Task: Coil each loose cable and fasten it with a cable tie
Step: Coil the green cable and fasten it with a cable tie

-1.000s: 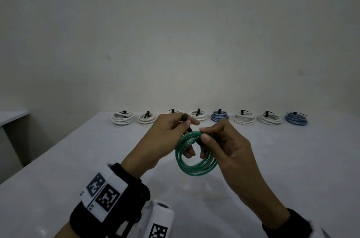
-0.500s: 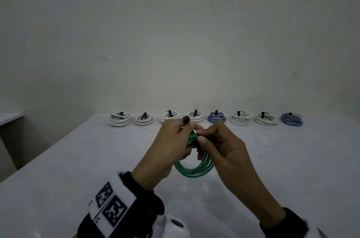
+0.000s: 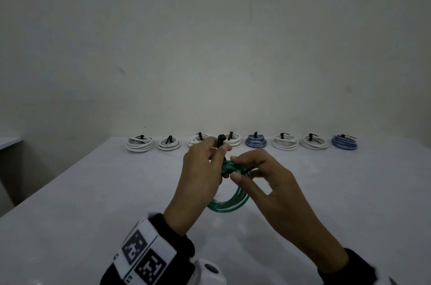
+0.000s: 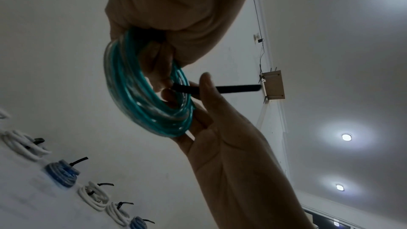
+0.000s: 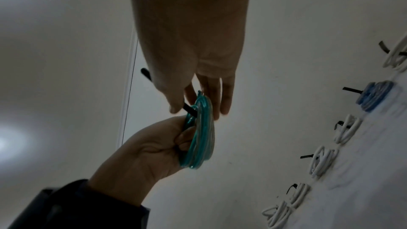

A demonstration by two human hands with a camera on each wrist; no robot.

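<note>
Both hands up: left hand (image 3: 202,169) grips green coil (image 3: 229,203), right hand (image 3: 263,178) pinches black tie (image 4: 235,88).

— What colour is the coil (image 3: 229,203) between the fingers (image 3: 235,177)?
— Teal green, glossy, with paler see-through strands mixed in. The tie (image 3: 220,142) sticking up past the left hand's fingertips is plain black.
— And the row beyond the fingers?
— Six white coils (image 3: 140,144) and two blue ones (image 3: 255,144), the blue streaked with lighter lines. Each carries a black tie.
— The surface under them?
— A pale, whitish worktop (image 3: 93,191) against an off-white wall (image 3: 210,40).
— Anything patterned?
— The left wrist band (image 3: 144,254): black, with a white panel bearing black-and-white square code markers. The right sleeve (image 3: 345,266) is dark.
</note>
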